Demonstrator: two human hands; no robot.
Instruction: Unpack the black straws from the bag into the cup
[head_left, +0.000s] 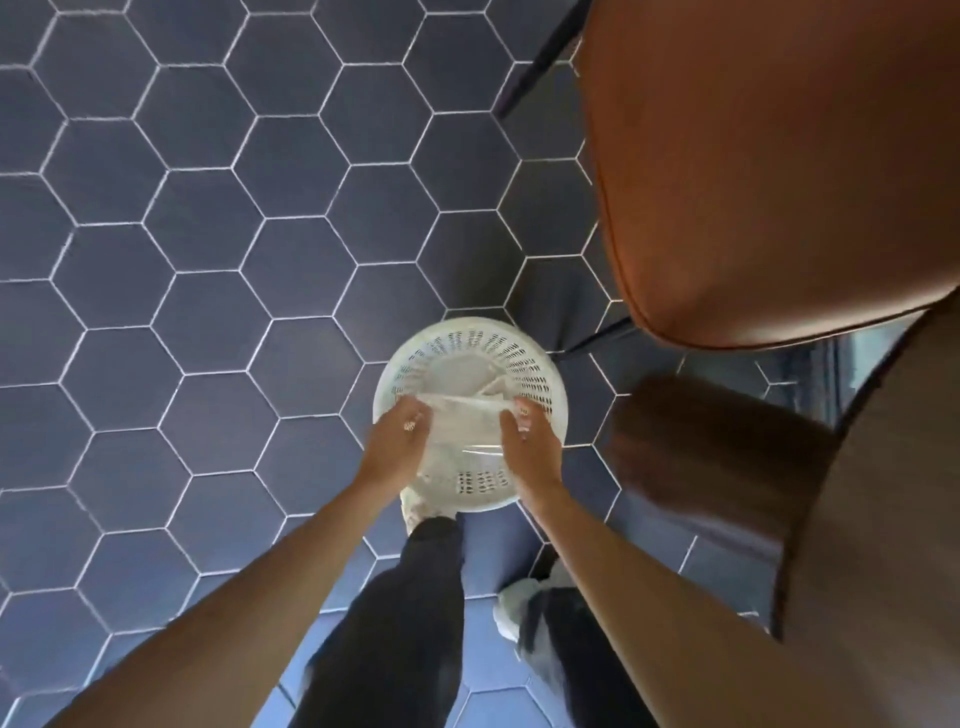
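"Where is the bag (464, 423)?"

"Stretched flat between my hands; left hand (397, 441) pinches one end, right hand (530, 444) the other; it hangs right over the white basket (470, 332) on the floor (208, 260)."

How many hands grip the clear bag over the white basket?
2. The left hand holds the bag at its left edge and the right hand at its right edge, above the basket. No straws or cup show.
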